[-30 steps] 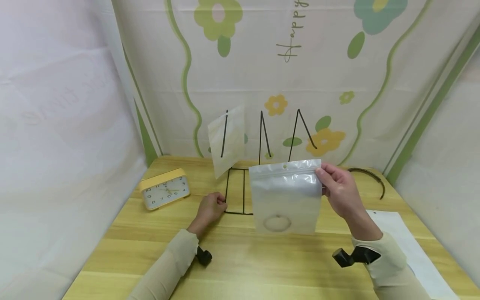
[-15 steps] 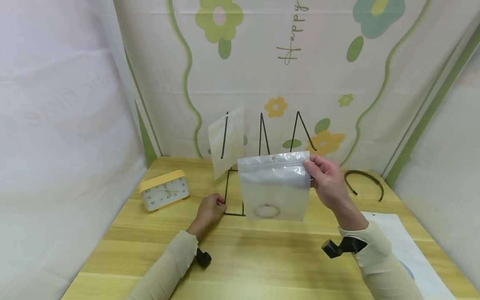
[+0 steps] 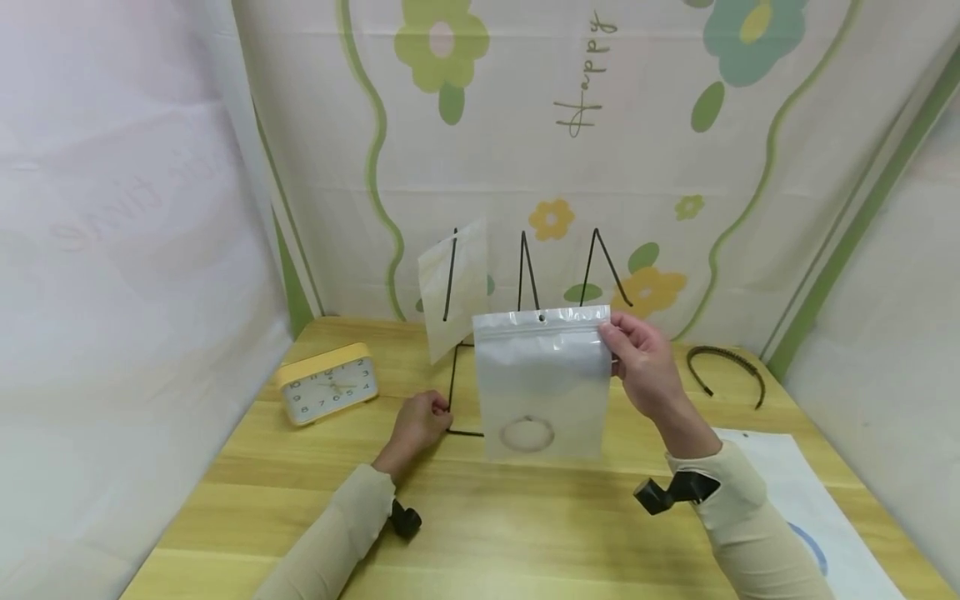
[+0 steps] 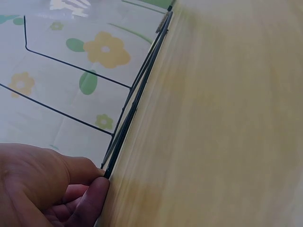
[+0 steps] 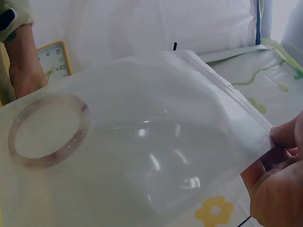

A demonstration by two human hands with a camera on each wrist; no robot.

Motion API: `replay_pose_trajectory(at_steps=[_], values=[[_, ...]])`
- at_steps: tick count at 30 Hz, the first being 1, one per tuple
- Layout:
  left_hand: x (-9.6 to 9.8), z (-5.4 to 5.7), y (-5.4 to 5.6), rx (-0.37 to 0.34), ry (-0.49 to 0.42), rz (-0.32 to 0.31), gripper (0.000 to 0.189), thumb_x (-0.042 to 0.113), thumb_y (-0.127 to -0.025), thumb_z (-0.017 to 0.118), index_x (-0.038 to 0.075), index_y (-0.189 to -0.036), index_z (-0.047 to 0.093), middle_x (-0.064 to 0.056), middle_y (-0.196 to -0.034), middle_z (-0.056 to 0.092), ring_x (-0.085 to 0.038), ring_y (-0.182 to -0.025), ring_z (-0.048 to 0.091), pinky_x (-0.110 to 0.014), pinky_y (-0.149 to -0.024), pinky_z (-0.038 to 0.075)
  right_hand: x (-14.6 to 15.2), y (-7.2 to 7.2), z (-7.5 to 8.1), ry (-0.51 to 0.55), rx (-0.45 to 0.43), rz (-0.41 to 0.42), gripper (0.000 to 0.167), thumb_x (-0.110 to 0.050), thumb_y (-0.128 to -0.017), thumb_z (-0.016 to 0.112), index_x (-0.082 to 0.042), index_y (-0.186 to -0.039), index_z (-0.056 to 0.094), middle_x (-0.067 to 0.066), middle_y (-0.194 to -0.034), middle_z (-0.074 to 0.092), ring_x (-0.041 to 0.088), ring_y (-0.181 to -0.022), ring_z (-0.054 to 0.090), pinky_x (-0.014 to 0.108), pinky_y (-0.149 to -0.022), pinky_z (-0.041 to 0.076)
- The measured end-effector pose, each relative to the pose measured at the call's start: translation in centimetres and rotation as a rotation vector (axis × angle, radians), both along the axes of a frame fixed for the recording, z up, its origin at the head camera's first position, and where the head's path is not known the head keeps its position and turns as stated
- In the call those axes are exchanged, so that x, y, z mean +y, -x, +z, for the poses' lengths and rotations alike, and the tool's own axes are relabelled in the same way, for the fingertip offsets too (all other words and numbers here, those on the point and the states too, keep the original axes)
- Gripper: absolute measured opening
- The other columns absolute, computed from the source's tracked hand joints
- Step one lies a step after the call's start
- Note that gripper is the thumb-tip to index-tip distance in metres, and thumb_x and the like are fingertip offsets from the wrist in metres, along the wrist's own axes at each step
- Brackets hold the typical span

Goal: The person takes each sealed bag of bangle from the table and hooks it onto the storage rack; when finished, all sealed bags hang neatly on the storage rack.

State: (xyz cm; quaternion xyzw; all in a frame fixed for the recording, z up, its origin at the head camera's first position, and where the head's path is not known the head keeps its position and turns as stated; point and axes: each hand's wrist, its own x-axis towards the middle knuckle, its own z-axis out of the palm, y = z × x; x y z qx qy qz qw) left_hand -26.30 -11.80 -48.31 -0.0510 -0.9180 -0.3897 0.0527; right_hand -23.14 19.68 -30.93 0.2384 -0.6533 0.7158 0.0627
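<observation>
My right hand (image 3: 647,367) pinches the upper right corner of a translucent zip bag (image 3: 543,379), held upright in front of a black wire display rack (image 3: 452,379). A pale, brownish bangle (image 5: 45,161) lies inside, near the bag's bottom. At the bag's top, the punched hole looks dark and sits right where the rack's middle hook (image 3: 522,271) ends. My left hand (image 3: 417,421) pinches the front left corner of the rack's base; thumb and finger close on the wire in the left wrist view. Much of the base is hidden behind the bag.
Another pale bag (image 3: 453,292) hangs on the rack's left hook. A yellow alarm clock (image 3: 330,386) stands on the left. At right lie a dark headband (image 3: 726,357) and a white bag (image 3: 780,479) with a blue curved shape on it. A patterned curtain (image 3: 660,183) closes the back.
My right hand has moved the bag left; it rose, then hangs more upright, its hole now at the middle hook's end. My left hand keeps its grip on the rack.
</observation>
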Motion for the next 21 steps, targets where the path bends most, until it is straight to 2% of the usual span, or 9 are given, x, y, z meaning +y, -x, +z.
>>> replay_pose_trajectory(at_steps=[8,13,18,21], values=[[0.1,-0.2,-0.1,0.004,0.002,0.001,0.014,0.008,-0.081,0.072,0.003,-0.094,0.07,-0.003,-0.082,0.068,-0.015,-0.074,0.062,-0.032,-0.068,0.053,0.3,0.5,-0.8,-0.015,-0.006,-0.018,0.016,-0.011,-0.102,0.05,0.001,-0.106,0.059,0.003,-0.101,0.069,0.016,-0.087,0.067,0.033,-0.069,0.059],[0.2,-0.2,-0.1,0.026,0.003,-0.009,0.012,0.007,-0.081,0.072,0.003,-0.092,0.07,-0.003,-0.081,0.068,-0.014,-0.073,0.062,-0.032,-0.066,0.052,0.2,0.9,-1.0,-0.011,-0.015,-0.032,0.016,-0.011,-0.102,0.05,0.002,-0.104,0.058,0.003,-0.097,0.069,0.015,-0.083,0.067,0.032,-0.066,0.058],[0.1,-0.2,-0.1,0.031,-0.004,-0.004,0.012,0.007,-0.081,0.071,0.003,-0.092,0.07,-0.002,-0.08,0.067,-0.014,-0.072,0.061,-0.032,-0.066,0.052,-0.1,1.5,-0.8,-0.035,-0.015,-0.047,0.02,-0.015,-0.102,0.05,0.003,-0.108,0.057,0.003,-0.095,0.068,0.015,-0.079,0.067,0.031,-0.063,0.057],[0.0,-0.3,-0.1,0.058,-0.001,-0.011,0.011,0.006,-0.08,0.07,0.002,-0.09,0.069,-0.002,-0.078,0.066,-0.013,-0.07,0.059,-0.031,-0.064,0.051,-0.4,1.9,-0.7,-0.04,-0.03,-0.054,0.022,-0.017,-0.102,0.051,0.003,-0.109,0.055,0.002,-0.095,0.067,0.015,-0.079,0.066,0.031,-0.064,0.057]])
